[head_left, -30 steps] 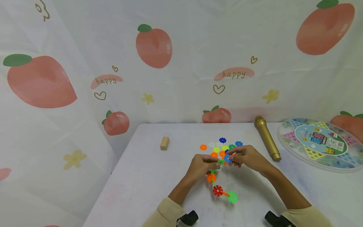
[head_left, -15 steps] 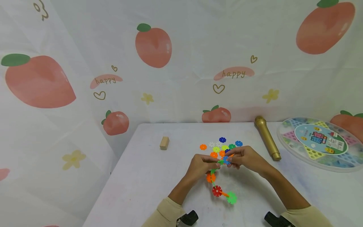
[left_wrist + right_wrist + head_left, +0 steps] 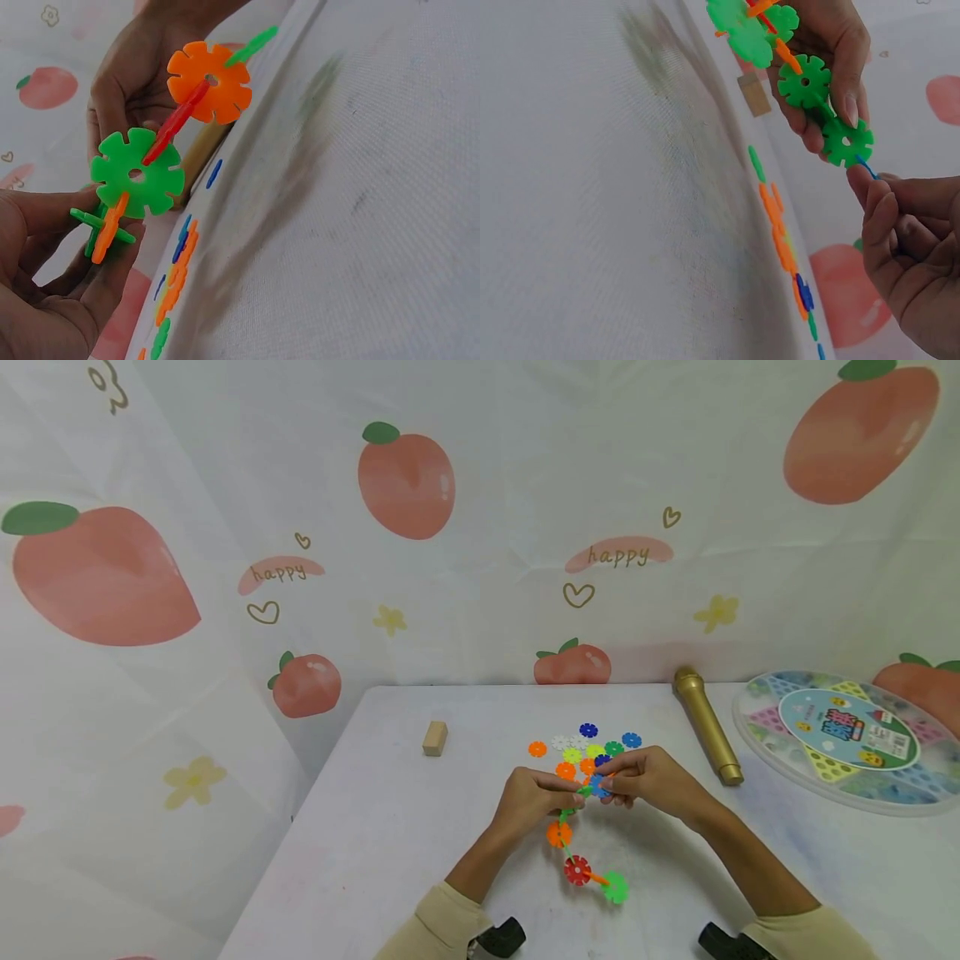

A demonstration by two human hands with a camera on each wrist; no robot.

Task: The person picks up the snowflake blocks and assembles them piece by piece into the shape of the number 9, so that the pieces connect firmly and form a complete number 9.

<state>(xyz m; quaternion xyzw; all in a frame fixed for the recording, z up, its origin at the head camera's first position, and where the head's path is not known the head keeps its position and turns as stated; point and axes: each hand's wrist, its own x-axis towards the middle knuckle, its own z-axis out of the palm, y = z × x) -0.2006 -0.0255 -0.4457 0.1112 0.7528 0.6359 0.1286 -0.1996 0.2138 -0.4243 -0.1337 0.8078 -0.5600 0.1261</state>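
Notched plastic snowflake discs are linked in a chain, held up by my left hand (image 3: 531, 797). Its thumb and fingers pinch a green snowflake disc (image 3: 847, 141) at the chain's upper end. An orange disc (image 3: 558, 834), a red disc (image 3: 577, 870) and a light green disc (image 3: 615, 887) hang below. My right hand (image 3: 651, 781) pinches a blue snowflake disc (image 3: 598, 787) between thumb and fingertips. In the right wrist view the blue disc shows edge-on, its edge right at a slot of the green one. Fingers cover most of the blue disc there.
Behind the hands, loose discs lie on the white table (image 3: 360, 860), among them an orange one (image 3: 537, 749) and a dark blue one (image 3: 588, 730). A wooden block (image 3: 435, 738) lies left. To the right are a gold microphone (image 3: 707, 725) and a round game board (image 3: 847, 743).
My right hand has brought the blue disc slightly left and down against the green disc. The hanging chain has swayed a little; the left hand keeps nearly the same place.
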